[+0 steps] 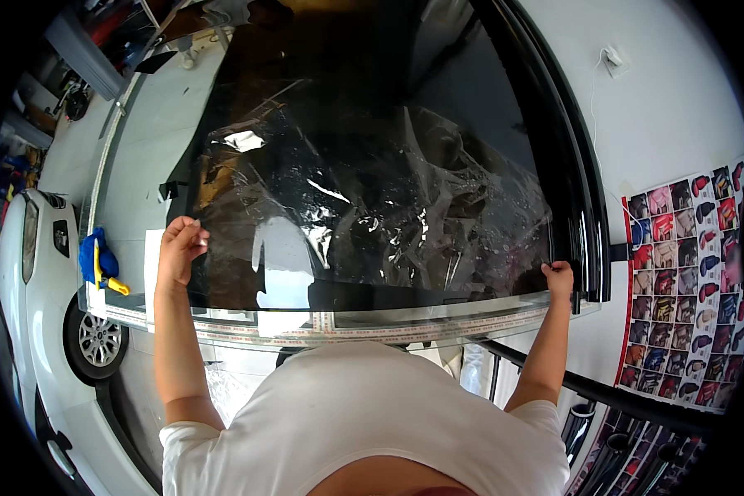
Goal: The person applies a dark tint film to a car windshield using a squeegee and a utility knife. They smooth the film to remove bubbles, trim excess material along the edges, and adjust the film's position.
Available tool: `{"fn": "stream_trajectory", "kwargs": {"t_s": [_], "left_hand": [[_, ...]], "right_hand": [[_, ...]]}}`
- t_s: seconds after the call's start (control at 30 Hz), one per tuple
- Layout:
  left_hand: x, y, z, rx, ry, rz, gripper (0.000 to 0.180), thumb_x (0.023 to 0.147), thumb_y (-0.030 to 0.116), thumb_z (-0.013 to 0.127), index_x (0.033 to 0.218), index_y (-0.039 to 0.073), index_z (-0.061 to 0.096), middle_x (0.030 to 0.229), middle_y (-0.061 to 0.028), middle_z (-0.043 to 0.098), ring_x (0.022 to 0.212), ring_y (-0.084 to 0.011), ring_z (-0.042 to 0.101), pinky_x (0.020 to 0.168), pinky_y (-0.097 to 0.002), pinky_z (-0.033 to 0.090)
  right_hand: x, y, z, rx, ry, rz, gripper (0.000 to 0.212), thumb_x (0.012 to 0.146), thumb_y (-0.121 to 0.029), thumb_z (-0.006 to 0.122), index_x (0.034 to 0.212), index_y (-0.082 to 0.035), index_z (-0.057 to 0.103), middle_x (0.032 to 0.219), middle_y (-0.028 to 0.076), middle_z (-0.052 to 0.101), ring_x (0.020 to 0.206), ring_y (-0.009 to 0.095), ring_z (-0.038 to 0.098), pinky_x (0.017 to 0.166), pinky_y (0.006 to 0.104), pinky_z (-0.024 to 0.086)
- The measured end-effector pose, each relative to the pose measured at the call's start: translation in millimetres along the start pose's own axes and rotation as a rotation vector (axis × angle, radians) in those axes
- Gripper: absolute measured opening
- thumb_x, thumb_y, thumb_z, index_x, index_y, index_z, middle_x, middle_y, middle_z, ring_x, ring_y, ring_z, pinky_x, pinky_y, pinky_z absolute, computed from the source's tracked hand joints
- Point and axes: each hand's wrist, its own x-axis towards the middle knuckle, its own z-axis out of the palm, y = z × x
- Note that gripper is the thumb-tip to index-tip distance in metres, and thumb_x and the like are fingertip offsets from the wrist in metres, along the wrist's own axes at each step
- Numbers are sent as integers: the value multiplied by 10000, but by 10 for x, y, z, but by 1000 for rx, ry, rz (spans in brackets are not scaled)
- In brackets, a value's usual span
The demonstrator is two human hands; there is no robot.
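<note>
A large dark sheet of window film (372,248) lies over a glass-topped table (149,140), glossy and reflecting light. Across its near half, clear wrinkled plastic film (463,190) shows creases and bright glints. My left hand (183,248) is closed in a pinch at the left edge of the sheet, thumb and fingers together. At the near right corner, my right hand (559,277) pinches the sheet's edge beside a black rail. Which layer each hand grips is hard to make out.
A blue and yellow tool (101,263) rests at the table's left edge. Long black rolls (583,207) line the right side, next to a wall with a picture chart (682,285). A white car (54,273) stands to the left. Printed measuring strips (372,335) run along the near edge.
</note>
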Motion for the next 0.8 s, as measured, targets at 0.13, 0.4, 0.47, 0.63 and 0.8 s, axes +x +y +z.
{"fn": "stream_trajectory", "kwargs": {"t_s": [0.13,0.4,0.47,0.63,0.8], "left_hand": [[1,164,65,-67,-48,28,76,871,148,594,821,116,547,728,-33,631,610,-98,576,589,-222,476],[59,352,-6,-258,-91,89,34,871,146,570,885,124,548,733,-30,625,606,-92,570,559,-241,502],[76,373,-13,-247,-126,78,40,869,141,577,892,119,553,758,-47,634,628,-108,583,575,-257,512],[176,413,-82,-231,-139,19,77,863,123,583,930,92,562,929,-143,663,704,-170,622,655,-296,532],[284,764,69,-188,-195,119,28,856,95,589,864,80,566,1051,-165,645,854,-199,644,769,-322,528]], "right_hand": [[-111,-146,-4,-71,97,1,387,632,-250,787,897,-34,605,736,90,629,711,250,625,679,363,487],[-61,1,72,3,-24,50,315,650,-299,765,678,-35,596,684,137,635,686,287,624,677,375,487],[-26,82,78,18,-39,72,247,637,-222,757,686,-41,596,679,120,630,632,255,609,629,368,486],[234,-100,-55,644,-175,12,189,676,33,617,773,-121,565,588,-18,516,496,84,503,394,202,361],[714,-905,-910,710,-88,-77,183,825,-156,674,1000,-111,650,720,-57,585,565,33,488,491,158,389]]}}
